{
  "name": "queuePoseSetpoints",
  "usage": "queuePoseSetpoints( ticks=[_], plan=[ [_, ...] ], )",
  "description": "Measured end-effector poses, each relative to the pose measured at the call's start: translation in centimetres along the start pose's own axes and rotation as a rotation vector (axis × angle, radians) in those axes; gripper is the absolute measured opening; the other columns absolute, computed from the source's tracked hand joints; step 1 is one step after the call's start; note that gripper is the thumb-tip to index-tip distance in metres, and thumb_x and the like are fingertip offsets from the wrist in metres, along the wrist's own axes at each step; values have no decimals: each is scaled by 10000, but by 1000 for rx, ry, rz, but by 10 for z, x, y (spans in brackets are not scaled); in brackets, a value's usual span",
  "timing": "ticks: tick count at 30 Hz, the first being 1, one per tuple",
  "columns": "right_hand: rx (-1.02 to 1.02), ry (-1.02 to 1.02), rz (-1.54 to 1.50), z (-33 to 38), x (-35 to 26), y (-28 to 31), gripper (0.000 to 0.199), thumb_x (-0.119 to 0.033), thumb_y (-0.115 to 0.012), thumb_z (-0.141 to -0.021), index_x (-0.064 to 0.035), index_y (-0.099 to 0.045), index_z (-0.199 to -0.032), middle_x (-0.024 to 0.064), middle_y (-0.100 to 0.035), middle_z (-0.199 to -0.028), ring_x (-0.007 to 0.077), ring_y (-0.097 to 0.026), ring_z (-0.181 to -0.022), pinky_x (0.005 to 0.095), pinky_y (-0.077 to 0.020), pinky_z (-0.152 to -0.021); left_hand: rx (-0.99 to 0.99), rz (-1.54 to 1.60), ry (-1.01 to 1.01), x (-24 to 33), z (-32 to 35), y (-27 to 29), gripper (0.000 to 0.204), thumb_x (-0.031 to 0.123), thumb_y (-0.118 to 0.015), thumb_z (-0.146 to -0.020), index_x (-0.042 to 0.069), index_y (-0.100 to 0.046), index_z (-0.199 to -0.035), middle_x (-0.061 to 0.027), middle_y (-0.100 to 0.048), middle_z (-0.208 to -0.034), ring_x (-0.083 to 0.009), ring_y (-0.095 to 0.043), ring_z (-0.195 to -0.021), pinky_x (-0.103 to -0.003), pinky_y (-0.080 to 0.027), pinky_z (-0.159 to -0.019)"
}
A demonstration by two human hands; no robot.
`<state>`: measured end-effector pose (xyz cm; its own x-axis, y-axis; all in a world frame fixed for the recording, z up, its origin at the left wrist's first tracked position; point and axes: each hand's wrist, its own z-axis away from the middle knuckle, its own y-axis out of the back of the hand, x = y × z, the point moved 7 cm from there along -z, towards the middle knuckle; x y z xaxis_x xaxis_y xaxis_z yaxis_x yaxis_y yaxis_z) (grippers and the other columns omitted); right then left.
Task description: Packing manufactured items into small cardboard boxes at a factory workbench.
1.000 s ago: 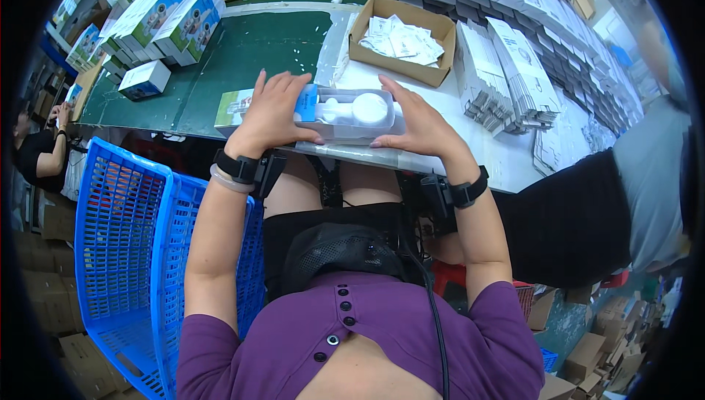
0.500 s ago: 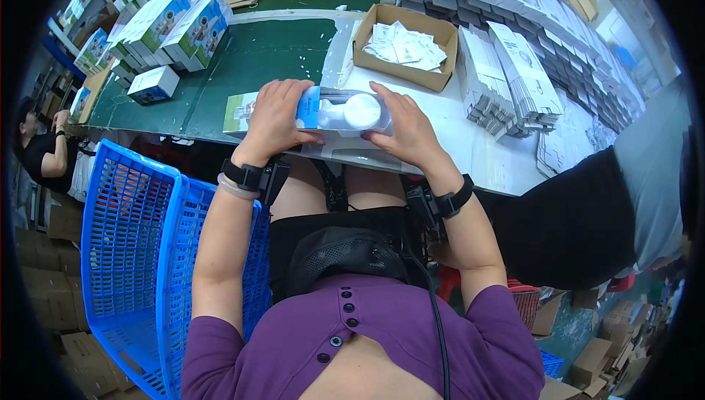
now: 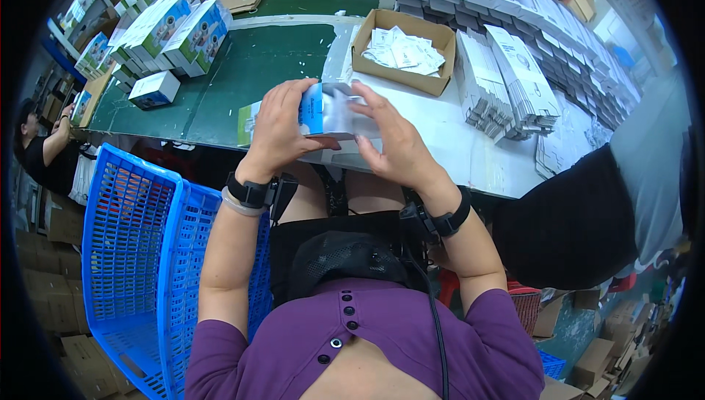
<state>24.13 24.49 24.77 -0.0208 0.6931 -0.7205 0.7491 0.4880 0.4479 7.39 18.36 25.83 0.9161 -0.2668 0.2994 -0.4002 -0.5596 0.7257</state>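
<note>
Over the table's near edge, my left hand [image 3: 278, 122] wraps round a white, blue and green carton [image 3: 311, 110], covering much of its left part. The carton's right end is blurred, and I cannot make out its contents now. My right hand [image 3: 397, 135] is at that end, its thumb and fingers apart on either side of the pale flaps. The fingertips are at the flaps or very close to them; whether they press on them I cannot tell.
A brown open box [image 3: 403, 52] of white packets stands beyond my hands. Flattened white cartons [image 3: 507, 80] are stacked to the right, filled printed cartons [image 3: 176, 33] at the left. Blue plastic baskets [image 3: 132, 253] stand by my left arm. Another person [image 3: 569, 216] is close on my right.
My right hand has loosened from the carton's right end, its fingers spreading. The round white item seen inside that end before is no longer visible. The carton has turned, its end now blurred.
</note>
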Motion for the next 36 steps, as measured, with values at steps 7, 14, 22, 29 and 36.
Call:
queuePoseSetpoints(
  ticks=[7,14,22,29,36],
  plan=[
    [425,446,354,2,-64,34,727,-19,-575,-832,7,-269,-1491,204,-376,-1492,295,-400,-1381,423,-262,-1166,234,246,172,4,-7,11,967,412,-935,-554,-6,-461,-1287,-176,-562,-1195,-350,-562,-1104,-426,-436,-973],
    [285,-36,-418,-30,13,-11,662,-264,-461,-1021,15,-143,-1530,190,-348,-1494,263,-352,-1375,351,-259,-1143,583,456,439,11,-1,-31,965,375,-911,-657,-66,-371,-1324,-227,-523,-1224,-301,-517,-1170,-396,-399,-1019],
    [55,-215,-658,-39,24,-23,591,-409,-288,-1071,-43,-212,-1529,123,-419,-1438,202,-393,-1323,334,-296,-1107,446,1419,395,-15,4,-18,621,408,-487,-1005,-42,-343,-1409,-196,-487,-1358,-265,-493,-1243,-377,-382,-1066],
    [40,-235,-722,-40,9,-37,558,-393,-373,-1053,-48,-302,-1485,106,-484,-1362,186,-442,-1264,323,-326,-1079,218,1590,541,-8,-11,-15,513,290,-375,-1028,-26,-341,-1431,-146,-486,-1375,-211,-528,-1206,-323,-396,-1057],
    [105,-328,-874,-45,17,-42,429,-197,-460,-1000,-53,-408,-1400,84,-538,-1279,165,-542,-1138,309,-418,-996,193,1487,574,-3,-11,-18,479,83,-459,-943,-22,-401,-1407,-140,-510,-1344,-200,-545,-1187,-314,-428,-1024]
  ],
)
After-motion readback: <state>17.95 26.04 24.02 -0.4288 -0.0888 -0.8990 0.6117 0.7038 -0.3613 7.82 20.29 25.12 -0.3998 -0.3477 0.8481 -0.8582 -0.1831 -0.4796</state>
